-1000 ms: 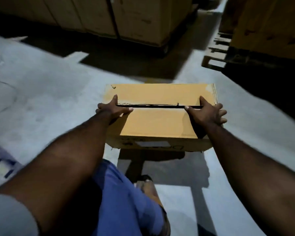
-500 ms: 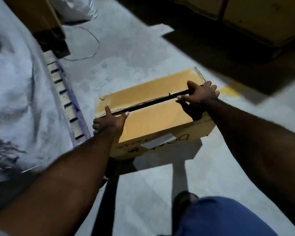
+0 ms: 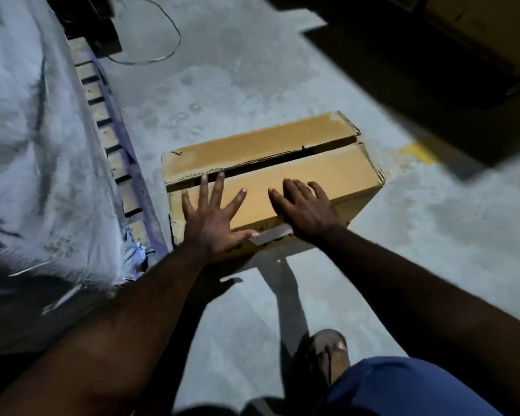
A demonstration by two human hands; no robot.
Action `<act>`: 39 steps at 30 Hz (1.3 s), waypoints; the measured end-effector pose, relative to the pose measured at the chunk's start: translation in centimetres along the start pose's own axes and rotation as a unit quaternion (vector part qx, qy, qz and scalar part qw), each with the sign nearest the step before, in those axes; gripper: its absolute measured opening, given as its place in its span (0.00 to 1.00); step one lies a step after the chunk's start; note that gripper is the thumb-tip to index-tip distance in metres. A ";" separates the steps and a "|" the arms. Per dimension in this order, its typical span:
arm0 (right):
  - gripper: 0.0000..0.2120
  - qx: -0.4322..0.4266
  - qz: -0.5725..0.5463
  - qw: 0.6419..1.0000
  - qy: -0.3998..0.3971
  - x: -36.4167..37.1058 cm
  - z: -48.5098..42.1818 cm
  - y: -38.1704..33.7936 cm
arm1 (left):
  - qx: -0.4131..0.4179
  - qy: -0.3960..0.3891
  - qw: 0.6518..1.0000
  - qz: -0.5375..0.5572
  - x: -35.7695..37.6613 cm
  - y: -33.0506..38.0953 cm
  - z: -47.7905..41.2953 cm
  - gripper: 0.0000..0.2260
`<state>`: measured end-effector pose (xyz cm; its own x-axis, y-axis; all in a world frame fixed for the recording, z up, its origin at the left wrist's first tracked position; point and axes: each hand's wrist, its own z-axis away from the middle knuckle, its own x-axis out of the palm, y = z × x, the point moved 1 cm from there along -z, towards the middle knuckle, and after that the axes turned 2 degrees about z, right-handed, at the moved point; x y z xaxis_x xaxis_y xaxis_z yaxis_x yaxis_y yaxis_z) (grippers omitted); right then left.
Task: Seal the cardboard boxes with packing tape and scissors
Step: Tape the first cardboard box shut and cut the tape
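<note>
lying open-palmed on cardboard box (image 3: pixel 327 172): left hand (image 3: pixel 213 219), right hand (image 3: pixel 305 210), nothing held; pallet (image 3: pixel 116 163) just beside

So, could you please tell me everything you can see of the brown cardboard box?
The brown rectangular cardboard box sits on the grey concrete floor beside a wooden pallet. Its two top flaps are folded down, with a dark gap between them and no tape across it. A pale label is on the near side. The left hand lies flat, fingers spread, on the near flap; the right hand rests there too.
</note>
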<state>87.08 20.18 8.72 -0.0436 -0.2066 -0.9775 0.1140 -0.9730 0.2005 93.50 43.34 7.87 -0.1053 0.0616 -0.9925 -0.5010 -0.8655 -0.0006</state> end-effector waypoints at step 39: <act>0.28 0.374 0.059 0.921 -0.098 -15.7 34.7 15.8 | 0.317 -0.127 0.939 0.035 -21.7 39.0 4.7 0.32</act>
<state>55.11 4.48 29.52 -0.2604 -0.2588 -0.9302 -0.5819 -0.7267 0.3651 72.19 10.54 29.93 -0.3187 0.2022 -0.9260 -0.8875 -0.4066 0.2167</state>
